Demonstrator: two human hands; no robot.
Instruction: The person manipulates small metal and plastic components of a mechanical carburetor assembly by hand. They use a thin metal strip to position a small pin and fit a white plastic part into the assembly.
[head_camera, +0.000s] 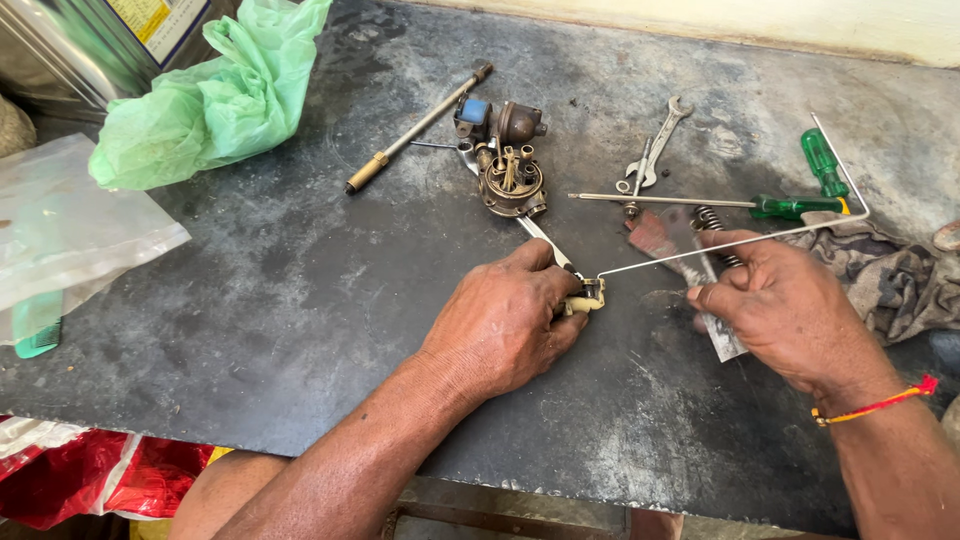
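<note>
Forearms: both of mine come in from the near edge of the dark workbench (300, 330), bare, with a red and yellow thread on the right wrist.
Left hand (500, 325): closed around a small cream and brass part (585, 298) at mid-bench; fingers curl over it, so I see only its right end.
Right hand (790, 315): thumb and fingertips pinched shut on a thin bent wire rod (740, 240), which runs left to the small part and rises far right to a corner, then back.
Contact: the rod's tip sits at the part's metal end; I cannot tell whether it goes inside.
Progress, as I judge it: the carburettor body (512, 180) lies opened just beyond my left hand, bowl off and brass innards showing, so stripping looks done; the small part is in hand with the wire, and nothing looks refitted yet.
Loose pieces: spring (710, 220), two small spanners (655, 150), green-handled screwdrivers (800, 205), and a long brass-tipped rod (415, 130), all far of my hands.
Containers: a crumpled green plastic bag (215, 95) far left, contents hidden; a clear flat bag (70, 225) at left, apparently holding nothing; a metal tin (90, 40) at the far left corner, inside not visible.
Rag (895, 275): bunched at the right edge.
</note>
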